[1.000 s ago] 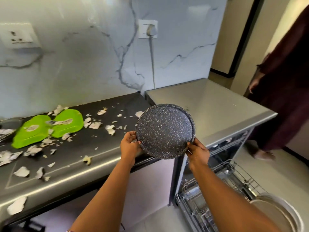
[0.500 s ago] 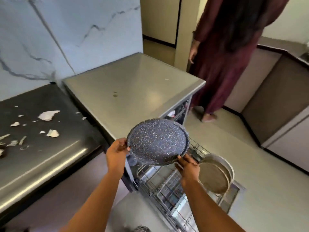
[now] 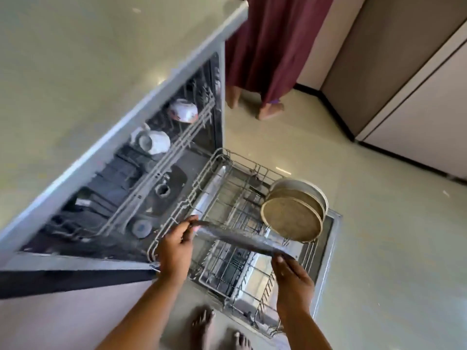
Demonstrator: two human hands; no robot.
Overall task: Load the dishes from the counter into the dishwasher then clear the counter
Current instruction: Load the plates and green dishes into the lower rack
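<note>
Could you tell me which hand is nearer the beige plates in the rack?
Right. The right hand grips the dark plate just below the beige plates in the picture; the left hand holds its opposite edge, farther away.

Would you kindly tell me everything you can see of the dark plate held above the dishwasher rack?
The dark plate looks thin and dark grey, and it is motion-blurred. It is seen nearly edge-on and tilted, lower toward the right. The left hand grips its left rim and the right hand pinches its right rim. It hangs above the pulled-out lower rack, beside the standing tan plates.
</note>
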